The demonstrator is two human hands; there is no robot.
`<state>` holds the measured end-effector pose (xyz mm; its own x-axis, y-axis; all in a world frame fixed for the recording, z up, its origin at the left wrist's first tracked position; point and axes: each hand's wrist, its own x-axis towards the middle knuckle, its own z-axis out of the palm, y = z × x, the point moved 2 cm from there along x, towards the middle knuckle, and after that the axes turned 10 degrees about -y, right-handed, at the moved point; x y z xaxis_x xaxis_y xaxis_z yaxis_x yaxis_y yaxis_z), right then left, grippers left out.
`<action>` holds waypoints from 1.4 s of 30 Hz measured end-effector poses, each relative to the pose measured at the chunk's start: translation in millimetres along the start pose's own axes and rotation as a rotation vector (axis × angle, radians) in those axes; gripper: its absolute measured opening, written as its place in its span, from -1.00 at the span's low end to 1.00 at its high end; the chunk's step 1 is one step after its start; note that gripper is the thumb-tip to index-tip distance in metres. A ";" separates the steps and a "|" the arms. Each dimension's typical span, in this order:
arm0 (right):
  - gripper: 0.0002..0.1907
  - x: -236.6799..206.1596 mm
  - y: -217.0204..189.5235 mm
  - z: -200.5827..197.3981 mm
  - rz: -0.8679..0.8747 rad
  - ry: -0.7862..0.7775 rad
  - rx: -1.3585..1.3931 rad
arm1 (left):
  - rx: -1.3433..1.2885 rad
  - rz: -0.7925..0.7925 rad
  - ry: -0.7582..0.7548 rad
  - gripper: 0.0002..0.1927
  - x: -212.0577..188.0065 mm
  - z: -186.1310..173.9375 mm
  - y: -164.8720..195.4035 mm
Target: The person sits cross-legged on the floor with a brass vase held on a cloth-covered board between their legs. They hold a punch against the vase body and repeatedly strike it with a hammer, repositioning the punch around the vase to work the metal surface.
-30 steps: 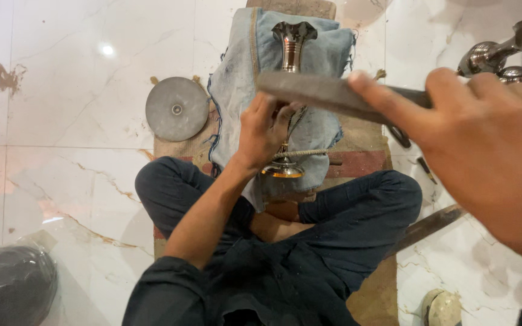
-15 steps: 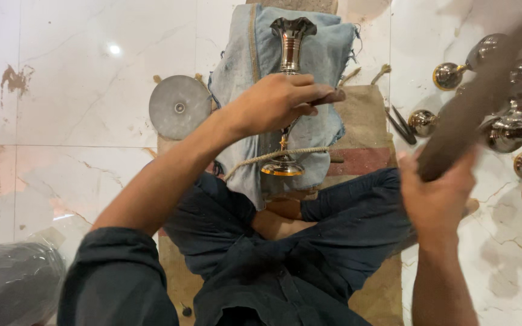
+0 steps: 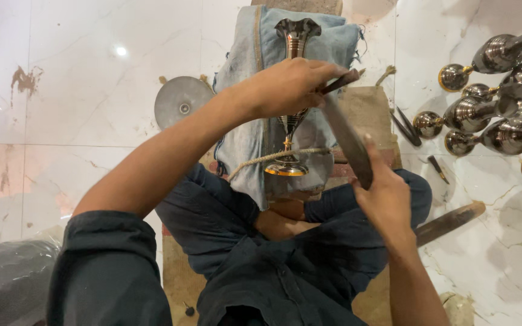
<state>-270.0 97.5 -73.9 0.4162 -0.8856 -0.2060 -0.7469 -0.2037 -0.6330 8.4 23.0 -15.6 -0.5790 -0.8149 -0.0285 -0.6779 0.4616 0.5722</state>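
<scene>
1. Risk first: the long flat file [image 3: 347, 137] sits angled across the brass goblet-shaped vase [image 3: 291, 102]. A slip off the curved metal would, I judge, send its edge into the blue cloth [image 3: 246, 121] or toward the knuckles.
2. Rope [image 3: 273, 157] crosses the vase's foot at 6 o'clock of the stem. If it loosens, the piece could roll under pressure.
3. Left hand [image 3: 291, 87] reaches in from 8 o'clock with the forearm stretched long, fingers wrapped tight round the file's dark handle end, directly over the vase's stem.
4. Right hand [image 3: 385, 196] comes up from 5 o'clock, wrist bent, and pinches the file's lower end firmly.
5. Finished vases [image 3: 484, 115] lie on the marble floor [image 3: 80, 108] at 3 o'clock, well apart. A grey disc [image 3: 182, 102] lies at 10 o'clock.
</scene>
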 end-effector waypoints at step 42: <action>-0.15 38.4 -115.8 -135.1 -0.280 -0.146 -1.163 | -0.544 -0.237 1.091 -0.66 -47.2 89.1 20.3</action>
<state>-237.5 30.7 92.3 0.6371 -0.7104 -0.2990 -0.6104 -0.7019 0.3670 -18.5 102.0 -75.7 0.3878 -0.8444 0.3695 -0.2880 0.2698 0.9188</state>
